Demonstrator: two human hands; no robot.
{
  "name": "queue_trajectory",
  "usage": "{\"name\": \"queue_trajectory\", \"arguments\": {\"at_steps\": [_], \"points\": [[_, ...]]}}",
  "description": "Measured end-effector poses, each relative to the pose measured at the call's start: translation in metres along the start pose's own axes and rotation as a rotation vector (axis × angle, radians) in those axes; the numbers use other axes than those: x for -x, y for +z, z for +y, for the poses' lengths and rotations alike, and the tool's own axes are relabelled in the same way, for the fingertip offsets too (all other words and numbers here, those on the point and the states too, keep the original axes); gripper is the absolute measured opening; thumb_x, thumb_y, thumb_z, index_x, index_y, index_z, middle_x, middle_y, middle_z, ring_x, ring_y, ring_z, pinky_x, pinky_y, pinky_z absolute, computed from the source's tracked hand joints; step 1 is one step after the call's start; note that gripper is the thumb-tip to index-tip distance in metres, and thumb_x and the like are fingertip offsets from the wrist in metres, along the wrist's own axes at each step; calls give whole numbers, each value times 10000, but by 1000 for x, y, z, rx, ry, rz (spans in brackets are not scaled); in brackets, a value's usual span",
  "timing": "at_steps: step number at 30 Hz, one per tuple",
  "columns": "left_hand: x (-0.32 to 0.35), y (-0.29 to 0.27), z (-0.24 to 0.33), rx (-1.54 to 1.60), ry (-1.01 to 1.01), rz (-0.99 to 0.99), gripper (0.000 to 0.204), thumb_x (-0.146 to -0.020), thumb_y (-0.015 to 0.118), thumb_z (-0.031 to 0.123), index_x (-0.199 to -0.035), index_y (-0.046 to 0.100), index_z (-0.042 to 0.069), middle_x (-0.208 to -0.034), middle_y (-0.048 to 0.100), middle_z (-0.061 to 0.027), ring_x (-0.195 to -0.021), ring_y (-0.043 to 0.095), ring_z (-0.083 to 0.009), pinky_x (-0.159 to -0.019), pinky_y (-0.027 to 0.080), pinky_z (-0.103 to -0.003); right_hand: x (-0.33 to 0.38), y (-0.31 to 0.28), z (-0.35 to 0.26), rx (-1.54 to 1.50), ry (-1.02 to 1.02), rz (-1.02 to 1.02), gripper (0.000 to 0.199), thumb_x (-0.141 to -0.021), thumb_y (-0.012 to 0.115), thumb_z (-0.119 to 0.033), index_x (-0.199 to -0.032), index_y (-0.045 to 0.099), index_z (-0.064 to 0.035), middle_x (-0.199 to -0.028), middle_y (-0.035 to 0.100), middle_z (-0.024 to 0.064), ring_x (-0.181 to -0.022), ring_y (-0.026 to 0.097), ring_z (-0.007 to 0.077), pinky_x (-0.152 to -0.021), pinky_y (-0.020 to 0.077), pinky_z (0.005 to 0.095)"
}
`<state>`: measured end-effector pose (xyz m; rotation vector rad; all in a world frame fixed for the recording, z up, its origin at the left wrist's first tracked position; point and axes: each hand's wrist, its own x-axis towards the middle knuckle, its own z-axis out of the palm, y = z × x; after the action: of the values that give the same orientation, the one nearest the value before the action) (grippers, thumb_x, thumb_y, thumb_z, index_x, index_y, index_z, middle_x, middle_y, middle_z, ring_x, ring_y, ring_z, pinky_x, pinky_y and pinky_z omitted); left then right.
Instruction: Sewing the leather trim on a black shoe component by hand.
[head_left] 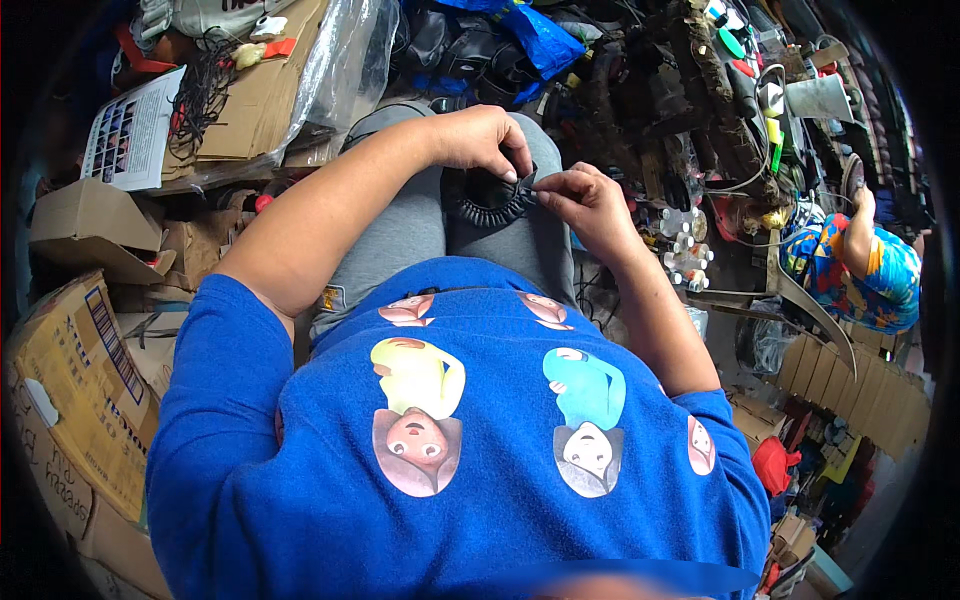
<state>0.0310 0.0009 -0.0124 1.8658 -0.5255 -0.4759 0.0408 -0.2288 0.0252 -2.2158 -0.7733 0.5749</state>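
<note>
A black ring-shaped piece with a ribbed edge (pixel 487 214) rests on my lap, over the grey trousers. My left hand (pixel 478 138) curves over its far side, thumb and fingertips closed on its right rim. From the right, my right hand (pixel 592 205) pinches a small dark pointed strip (pixel 529 187) at that same rim. Only a few centimetres lie between the fingertips of both hands. The ring's far side is partly hidden beneath my left hand, and what it is made of cannot be made out.
Cardboard boxes (pixel 95 228) stand at my left, near a printed sheet (pixel 130 130) and black cords (pixel 205 95). Blue plastic (pixel 545 40) lies ahead. Small clear bottles (pixel 687 250) and piled clutter fill the right. Another person in colourful clothing (pixel 865 270) is at far right.
</note>
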Motion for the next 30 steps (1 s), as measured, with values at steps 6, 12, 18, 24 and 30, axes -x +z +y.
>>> {"name": "queue_trajectory", "arguments": {"at_steps": [6, 12, 18, 24, 30], "points": [[4, -2, 4, 17, -44, -44, 280, -731, 669, 50, -1010, 687, 46, -962, 614, -90, -923, 590, -208, -856, 460, -324, 1, 10, 17, -192, -12, -29, 185, -777, 715, -89, -963, 722, -98, -762, 564, 28, -720, 549, 113, -654, 456, 266], [44, 9, 3, -331, 54, 350, 381, -759, 532, -43, -1110, 617, 78, -991, 548, -129, -830, 589, -215, -794, 471, -349, 11, 3, -1, -15, -79, 3, 246, -746, 710, -56, -973, 725, -150, -715, 527, 46, -692, 555, 146, -633, 458, 278], [82, 46, 27, -404, -82, 588, 151, -735, 650, 33, -876, 657, 86, -843, 571, -80, -779, 590, -226, -717, 462, -367, 24, 11, -1, 261, -242, 65, 384, -729, 620, 35, -1060, 688, -146, -760, 548, 80, -745, 584, 213, -700, 475, 308], [72, 42, 24, -659, -100, 642, 73, -717, 699, 102, -783, 667, 108, -805, 580, -39, -814, 570, -237, -756, 400, -362, 7, 2, 16, -165, -11, -106, 401, -751, 566, 59, -1065, 691, -158, -827, 504, 53, -821, 548, 158, -802, 445, 274], [76, 39, 21, -680, -19, 558, 122, -719, 703, 137, -841, 706, 147, -799, 580, -17, -832, 555, -212, -783, 374, -354, 6, -2, 10, -138, -19, -166, 374, -761, 583, 28, -1058, 695, -170, -835, 522, 47, -832, 527, 150, -803, 430, 263]]}}
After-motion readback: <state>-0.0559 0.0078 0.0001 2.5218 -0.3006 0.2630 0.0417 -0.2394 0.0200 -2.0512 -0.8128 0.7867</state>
